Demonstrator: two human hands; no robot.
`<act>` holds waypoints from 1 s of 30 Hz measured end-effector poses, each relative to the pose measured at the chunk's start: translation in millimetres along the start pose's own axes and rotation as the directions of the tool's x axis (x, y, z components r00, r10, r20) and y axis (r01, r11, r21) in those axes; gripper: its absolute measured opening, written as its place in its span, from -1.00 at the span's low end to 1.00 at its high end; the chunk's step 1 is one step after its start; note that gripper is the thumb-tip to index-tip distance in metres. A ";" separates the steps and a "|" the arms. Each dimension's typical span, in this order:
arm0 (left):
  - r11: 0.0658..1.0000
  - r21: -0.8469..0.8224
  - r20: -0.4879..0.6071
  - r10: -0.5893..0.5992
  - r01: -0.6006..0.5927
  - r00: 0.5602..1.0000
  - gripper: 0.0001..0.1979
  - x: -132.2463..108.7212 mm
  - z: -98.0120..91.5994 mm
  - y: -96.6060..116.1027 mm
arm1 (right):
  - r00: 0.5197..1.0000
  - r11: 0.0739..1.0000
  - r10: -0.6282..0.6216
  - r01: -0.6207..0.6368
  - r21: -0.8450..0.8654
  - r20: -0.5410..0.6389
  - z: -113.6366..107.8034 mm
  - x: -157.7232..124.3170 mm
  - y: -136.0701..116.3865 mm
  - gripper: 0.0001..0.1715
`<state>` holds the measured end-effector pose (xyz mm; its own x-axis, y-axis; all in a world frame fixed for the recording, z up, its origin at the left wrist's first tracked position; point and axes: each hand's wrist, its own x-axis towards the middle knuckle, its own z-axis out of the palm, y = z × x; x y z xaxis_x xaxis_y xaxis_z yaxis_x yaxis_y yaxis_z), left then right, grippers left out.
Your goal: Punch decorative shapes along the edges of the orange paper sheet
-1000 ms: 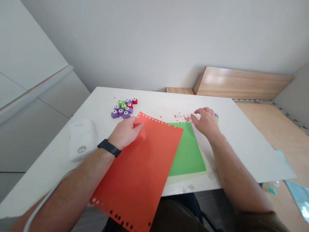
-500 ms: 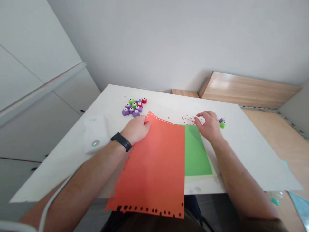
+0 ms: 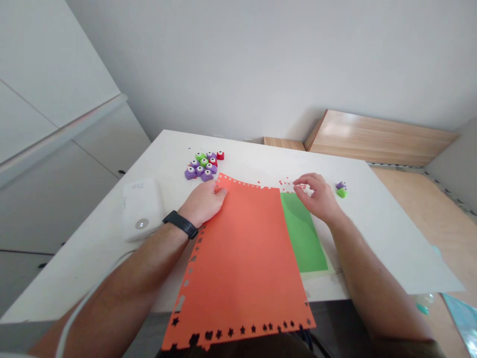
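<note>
An orange sheet of paper (image 3: 246,248), with small shapes such as stars and hearts punched along its left, lower and top edges, slants over the table's front edge. My left hand (image 3: 204,201), a dark band on its wrist, pinches the sheet's upper left edge between thumb and fingers. Partly hidden beneath lies a green sheet (image 3: 305,233). My right hand (image 3: 316,196) hovers near small red paper cutouts (image 3: 286,184), its thumb and fingers curved and apart, holding nothing visible. To its right are a purple craft punch (image 3: 341,185) and a green one (image 3: 342,192).
Several purple, green and red craft punches (image 3: 203,166) cluster at the back left of the white table (image 3: 383,233). A white device (image 3: 141,209) with a round button stands at the left, a white cable (image 3: 93,291) running from near it past my left forearm. Wooden boards (image 3: 372,134) stand behind.
The orange sheet has shifted left at its top, its lower right corner swinging right. My left hand moved slightly left with it. My right hand moved slightly left, away from the two punches.
</note>
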<state>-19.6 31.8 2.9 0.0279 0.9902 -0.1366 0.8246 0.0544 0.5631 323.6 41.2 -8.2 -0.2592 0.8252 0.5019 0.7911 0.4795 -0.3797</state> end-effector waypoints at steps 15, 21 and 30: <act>1.000 0.003 -0.013 0.003 -0.003 1.000 -0.71 -5.0 2.5 6.8 | 0.971 0.979 -0.074 0.114 -0.167 0.229 27.6 -9.9 -11.5 -0.49; 1.000 0.019 -0.014 0.005 -0.005 1.000 -0.72 -5.0 3.0 6.2 | 0.943 0.979 -0.120 0.163 -0.119 0.309 24.7 -10.6 -18.9 -0.52; 0.999 0.044 -0.007 0.009 -0.009 1.000 -0.71 -2.3 7.3 1.1 | 0.975 0.974 -0.075 0.117 -0.196 0.210 27.7 -9.5 -9.0 -0.51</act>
<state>-14.6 28.7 -2.1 0.0315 0.9915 -0.1261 0.8481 0.0403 0.5282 303.5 37.3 -31.1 -0.4286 0.8309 0.3548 0.8482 0.5053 -0.1588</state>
